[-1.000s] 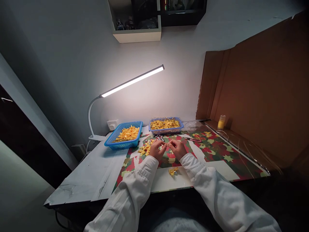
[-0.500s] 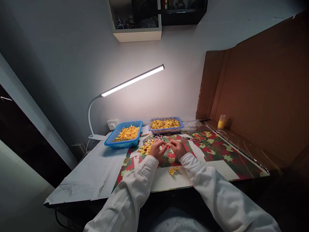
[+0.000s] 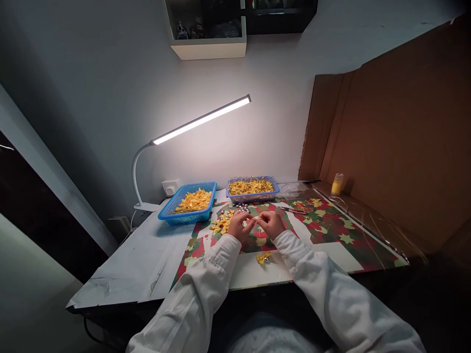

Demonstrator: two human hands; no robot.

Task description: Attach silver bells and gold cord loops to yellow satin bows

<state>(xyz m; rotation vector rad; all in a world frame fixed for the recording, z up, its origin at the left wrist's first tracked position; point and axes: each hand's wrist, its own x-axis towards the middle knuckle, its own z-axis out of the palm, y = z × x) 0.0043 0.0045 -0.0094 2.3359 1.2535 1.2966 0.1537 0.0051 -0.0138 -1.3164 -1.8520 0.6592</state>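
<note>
My left hand (image 3: 240, 225) and my right hand (image 3: 271, 224) meet over the red and green patterned table cover (image 3: 331, 230), fingers pinched together on a small yellow piece (image 3: 254, 219) held between them. A finished yellow bow with a small bell (image 3: 263, 257) lies on the white strip just in front of my hands. A loose heap of yellow pieces (image 3: 221, 224) and some small silver bells (image 3: 243, 209) lie left of and behind my left hand.
Two blue baskets (image 3: 167, 214) (image 3: 275, 189) of yellow pieces stand at the back under a lit white desk lamp (image 3: 200, 121). A yellow thread spool (image 3: 337, 184) sits by the cardboard sheet (image 3: 397, 142) on the right. A red-handled tool (image 3: 294, 211) lies behind my right hand.
Both hands stay together on the small yellow piece, with only slight finger movement. The view has tilted a little.
</note>
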